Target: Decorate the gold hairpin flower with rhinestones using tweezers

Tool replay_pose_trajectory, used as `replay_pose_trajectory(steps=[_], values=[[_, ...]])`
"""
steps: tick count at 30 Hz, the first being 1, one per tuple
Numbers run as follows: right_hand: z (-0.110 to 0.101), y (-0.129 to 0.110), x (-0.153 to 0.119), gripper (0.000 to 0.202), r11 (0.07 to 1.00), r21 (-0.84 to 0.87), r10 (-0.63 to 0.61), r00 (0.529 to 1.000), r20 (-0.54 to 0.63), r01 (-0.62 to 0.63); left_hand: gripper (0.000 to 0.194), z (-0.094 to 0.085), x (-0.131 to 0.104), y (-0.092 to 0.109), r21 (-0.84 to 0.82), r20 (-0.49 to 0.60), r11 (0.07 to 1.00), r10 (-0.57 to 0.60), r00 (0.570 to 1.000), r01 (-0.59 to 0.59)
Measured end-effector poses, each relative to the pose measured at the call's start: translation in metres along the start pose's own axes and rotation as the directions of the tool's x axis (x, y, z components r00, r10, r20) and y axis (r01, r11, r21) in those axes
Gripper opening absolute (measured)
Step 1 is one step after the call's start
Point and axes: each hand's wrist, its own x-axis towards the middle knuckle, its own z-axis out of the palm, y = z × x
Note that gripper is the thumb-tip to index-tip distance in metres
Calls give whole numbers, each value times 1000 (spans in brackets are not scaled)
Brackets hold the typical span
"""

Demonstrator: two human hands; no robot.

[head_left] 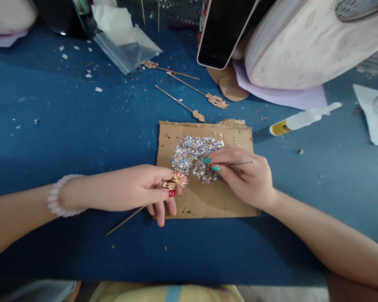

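My left hand point(157, 188) is closed around a gold hairpin point(179, 179) with a flower head set with pink stones; its thin stem sticks out below the hand toward the lower left. My right hand point(244, 174) pinches a thin metal tool point(239, 162), which looks like tweezers, its tip hidden by the fingers. Those fingertips are at the right side of a pile of small glittering rhinestones point(193, 151) in white, blue and silver. Under the pile lies a piece of brown cardboard point(208, 203). The flower head is at the pile's lower left edge.
Several gold hairpins point(216, 100) lie beyond the cardboard. A glue bottle with a yellow label point(280, 127) lies to the right. At the back are a clear plastic bag point(126, 50), a phone point(223, 33) and a large white roll-shaped object point(280, 50). White scraps point(98, 89) dot the blue table.
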Motion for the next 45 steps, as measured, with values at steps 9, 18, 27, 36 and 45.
replay_pose_trajectory(steps=[9, 18, 27, 36, 45], values=[[-3, -4, 2, 23, 1000, -6, -5, 1000, 28, 5, 26, 2, -2, 5, -75, -12, 997, -35, 999, 34], [-4, -4, 1, 24, 1000, -26, -9, 1000, 25, 9, 24, 1, -2, 1, -80, -3, 997, -13, 1000, 13], [-2, -3, 1, 23, 1000, -5, -7, 1000, 19, 7, 26, 0, -1, 1, -62, -6, 998, -16, 1000, 16], [-6, -21, 3, 14, 990, 141, -26, 1000, 2, 25, 24, 9, -9, 11, -97, -65, 992, -93, 994, 86], [-4, -27, 1, 9, 996, 79, -44, 997, 65, 39, 32, 8, -1, -7, -135, -52, 991, -9, 999, 2]])
